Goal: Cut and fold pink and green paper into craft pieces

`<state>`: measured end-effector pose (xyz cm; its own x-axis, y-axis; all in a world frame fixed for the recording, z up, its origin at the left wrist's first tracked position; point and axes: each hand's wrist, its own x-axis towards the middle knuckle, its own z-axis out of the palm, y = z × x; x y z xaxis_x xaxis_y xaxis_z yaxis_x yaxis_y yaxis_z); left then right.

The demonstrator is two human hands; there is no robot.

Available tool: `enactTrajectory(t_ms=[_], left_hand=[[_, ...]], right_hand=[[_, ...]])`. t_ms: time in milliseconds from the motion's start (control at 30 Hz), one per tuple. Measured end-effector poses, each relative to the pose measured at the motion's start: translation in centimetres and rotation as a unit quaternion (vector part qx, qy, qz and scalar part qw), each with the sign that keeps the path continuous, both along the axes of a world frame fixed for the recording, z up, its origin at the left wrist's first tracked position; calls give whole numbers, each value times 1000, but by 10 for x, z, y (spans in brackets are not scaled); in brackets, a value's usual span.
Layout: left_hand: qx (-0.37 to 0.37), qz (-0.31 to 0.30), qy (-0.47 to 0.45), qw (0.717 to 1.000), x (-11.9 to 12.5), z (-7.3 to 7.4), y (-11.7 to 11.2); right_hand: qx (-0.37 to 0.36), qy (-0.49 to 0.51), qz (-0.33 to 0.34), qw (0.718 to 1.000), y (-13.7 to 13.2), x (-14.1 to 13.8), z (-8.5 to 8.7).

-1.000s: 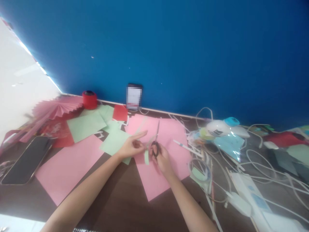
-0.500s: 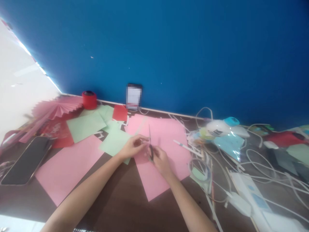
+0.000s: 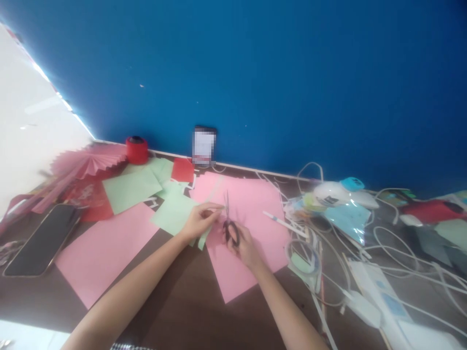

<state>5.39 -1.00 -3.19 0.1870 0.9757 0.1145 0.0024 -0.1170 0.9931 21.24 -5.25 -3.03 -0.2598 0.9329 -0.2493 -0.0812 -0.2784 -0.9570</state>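
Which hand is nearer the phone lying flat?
Left. The left hand is right of the phone, beyond a pink sheet; the right hand, holding scissors, is farther right.

on the table point(image 3: 182, 301), the paper stack point(image 3: 270, 243) has the scissors point(image 3: 229, 224) above it, the phone point(image 3: 40, 243) well to its left, the paper fan point(image 3: 91, 160) behind and left, the wall point(image 3: 255, 73) behind, the tape ring point(image 3: 316, 262) at its right edge and the cables point(image 3: 397, 216) farther right.

Scissors point(image 3: 228, 224) blurred, green strip point(image 3: 205, 239) partly hidden by left fingers point(image 3: 210, 206), upright panel point(image 3: 204, 146) pixelated
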Motion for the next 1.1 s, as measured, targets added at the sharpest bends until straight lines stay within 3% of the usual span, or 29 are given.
enactTrajectory(t_ms=[200,467,767,933,1100], left_hand=[[26,6,-21,999,-1,0,1],[23,-17,-52,998,-1,-5,2],[70,-37,-17,997,-3,-5,3],[31,-39,-55,997,-5,-2,2],[6,-45,-72,996,-5,0,2]], right_hand=[[-57,70,48,995,2,5,-2],[-51,76,14,996,4,5,-3],[36,-39,-4,999,1,6,1],[117,-145,-2,982,0,3,16],[112,-142,-12,983,0,3,19]])
